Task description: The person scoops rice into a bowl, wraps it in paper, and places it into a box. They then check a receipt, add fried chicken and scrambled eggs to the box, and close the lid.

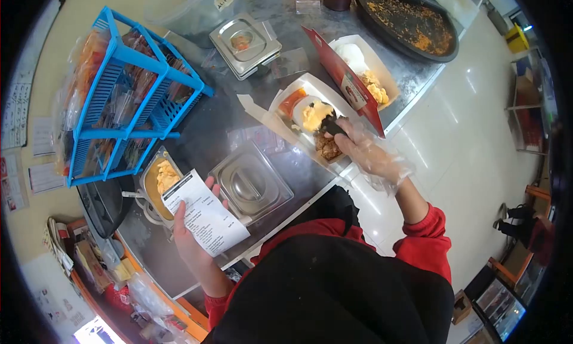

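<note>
My left hand (194, 239) holds a printed paper receipt (206, 215) between thumb and fingers, above the steel counter. My right hand (364, 147), in a clear plastic glove, is over an open paper food box (268, 118). Its fingers are closed around something black (332, 126) whose kind I cannot make out. In that box lie white rice with a creamy yellow sauce (316, 115), an orange-red portion (292, 101) and brown meat (327, 147). Beside it stands a second box (389, 84) with rice and a yellow fried-looking food, its red lid (343, 75) raised between the two.
A lidded steel container (250, 180) sits near the front edge, with a steel tub of yellow sauce (160, 177) to its left. A blue basket rack (134, 99) holds packets. Further back are stacked steel containers (245, 42) and a dark round pan with crumbs (412, 21).
</note>
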Demonstrator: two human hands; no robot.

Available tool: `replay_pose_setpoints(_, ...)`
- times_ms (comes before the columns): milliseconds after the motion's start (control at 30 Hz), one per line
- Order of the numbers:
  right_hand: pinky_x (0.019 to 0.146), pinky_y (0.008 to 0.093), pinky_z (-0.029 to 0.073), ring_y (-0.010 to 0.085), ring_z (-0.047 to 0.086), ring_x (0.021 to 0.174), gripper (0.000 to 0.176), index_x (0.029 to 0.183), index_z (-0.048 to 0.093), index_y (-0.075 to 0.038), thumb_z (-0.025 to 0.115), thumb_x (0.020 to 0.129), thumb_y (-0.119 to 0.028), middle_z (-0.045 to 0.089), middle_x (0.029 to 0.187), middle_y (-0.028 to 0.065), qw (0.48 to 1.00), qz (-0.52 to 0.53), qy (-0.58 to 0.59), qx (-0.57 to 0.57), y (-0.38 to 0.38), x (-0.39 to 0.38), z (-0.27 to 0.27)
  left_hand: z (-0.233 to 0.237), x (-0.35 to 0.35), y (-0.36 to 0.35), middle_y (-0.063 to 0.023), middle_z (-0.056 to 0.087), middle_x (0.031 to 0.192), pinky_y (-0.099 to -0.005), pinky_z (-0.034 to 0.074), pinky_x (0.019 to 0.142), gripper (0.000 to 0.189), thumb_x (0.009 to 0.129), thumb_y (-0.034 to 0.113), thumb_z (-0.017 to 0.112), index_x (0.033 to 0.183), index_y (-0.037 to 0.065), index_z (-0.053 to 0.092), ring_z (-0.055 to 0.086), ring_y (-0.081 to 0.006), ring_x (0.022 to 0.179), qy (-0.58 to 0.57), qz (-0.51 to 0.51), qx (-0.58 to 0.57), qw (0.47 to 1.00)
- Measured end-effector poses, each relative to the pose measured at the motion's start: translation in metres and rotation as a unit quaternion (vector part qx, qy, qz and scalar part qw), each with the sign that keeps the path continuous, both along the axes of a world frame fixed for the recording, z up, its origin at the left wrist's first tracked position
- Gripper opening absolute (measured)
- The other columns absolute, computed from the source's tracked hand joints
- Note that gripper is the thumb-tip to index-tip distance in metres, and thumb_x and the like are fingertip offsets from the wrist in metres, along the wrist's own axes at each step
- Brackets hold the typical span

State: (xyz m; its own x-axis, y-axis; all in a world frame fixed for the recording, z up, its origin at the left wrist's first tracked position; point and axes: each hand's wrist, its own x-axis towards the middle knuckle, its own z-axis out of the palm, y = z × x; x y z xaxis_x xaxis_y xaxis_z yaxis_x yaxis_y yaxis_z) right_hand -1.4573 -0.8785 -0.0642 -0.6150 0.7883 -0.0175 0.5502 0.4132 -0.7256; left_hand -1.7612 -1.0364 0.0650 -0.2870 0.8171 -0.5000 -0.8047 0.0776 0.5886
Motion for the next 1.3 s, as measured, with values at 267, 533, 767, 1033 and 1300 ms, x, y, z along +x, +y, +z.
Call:
replay_pose_setpoints(267,0.055,0.0430,0.042,0.0335,0.054,0.066,0.026,0.109,0.043,0.004,0.042,0.087,-0.009,0.053,0.073,0.0175,0.992,-0.020,-0.090,0.083,-0.032,0.001,0.025,-0.002,0.001,0.004,-0.0202,0.031,0.139,-0.0511,0.034,0.098,0.050,0.093,0.025,0.035,0.138,0.007,0.024,0.036,-0.0304,0.126,-0.011,0.053,-0.017,0.998)
replay_pose_setpoints(533,0.052,0.0435,0.038,0.0340,0.054,0.060,0.021,0.104,0.049,-0.002,0.042,0.090,-0.016,0.053,0.069,0.0166,0.989,-0.064,-0.125,0.051,-0.026,-0.008,0.021,-0.004,-0.003,0.009,-0.0203,0.032,0.138,-0.0495,0.034,0.099,0.050,0.093,0.025,0.034,0.138,0.006,0.023,0.036,-0.0306,0.126,0.010,0.011,-0.009,1.000)
replay_pose_setpoints(767,0.051,0.0441,0.042,0.0343,0.056,0.061,0.012,0.096,0.045,-0.007,0.041,0.089,-0.016,0.054,0.067,0.0168,0.981,-0.100,-0.163,0.024,-0.031,-0.008,0.017,0.001,-0.004,-0.014,-0.0198,0.034,0.137,-0.0516,0.035,0.098,0.049,0.094,0.025,0.033,0.138,0.006,0.023,0.036,-0.0308,0.125,0.034,0.016,-0.020,0.999)
replay_pose_setpoints(1033,0.074,0.0371,0.042,0.0274,0.053,0.081,0.022,0.100,0.055,-0.003,0.042,0.094,-0.020,0.056,0.085,0.0132,0.963,-0.209,0.168,0.007,-0.043,-0.060,0.116,-0.076,-0.028,-0.129,-0.0112,0.061,0.101,-0.0332,0.047,0.078,0.036,0.093,0.029,0.045,0.113,-0.001,0.051,0.059,-0.0181,0.088,0.256,0.022,-0.224,0.940)
replay_pose_setpoints(1300,0.074,0.0411,0.045,0.0319,0.054,0.090,0.022,0.104,0.049,0.004,0.046,0.089,-0.010,0.057,0.093,0.0190,0.905,0.244,0.206,0.280,-0.107,-0.303,0.052,-0.166,-0.052,-0.212,-0.0189,0.063,0.081,-0.0362,0.045,0.064,0.025,0.088,0.018,0.053,0.095,-0.005,0.058,0.061,-0.0281,0.072,0.587,0.116,-0.243,0.763)
